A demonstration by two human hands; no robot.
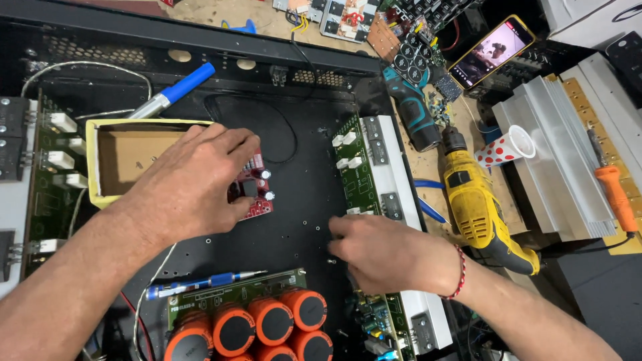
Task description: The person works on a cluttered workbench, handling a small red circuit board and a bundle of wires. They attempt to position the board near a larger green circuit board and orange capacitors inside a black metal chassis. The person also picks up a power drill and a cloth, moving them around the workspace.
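Black metal chassis floor (294, 227) fills the view. Left hand (194, 184) has its fingers closed on a small red circuit board (254, 190); orange capacitors (267, 324) sit below it. Right hand (381, 251), fingers curled against the floor, lies beside a green board (358, 177).

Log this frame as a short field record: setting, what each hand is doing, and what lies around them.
Setting: open black metal chassis on a cluttered workbench, seen from above.
Left hand: fingers on a small red circuit board, beside an open yellow-edged cardboard box.
Right hand: fingertips down on the chassis floor next to a green circuit board; whether it holds anything cannot be told.
Near edge: board with orange capacitors, blue screwdriver.
Right of chassis: yellow drill, teal driver, phone, spotted cup.
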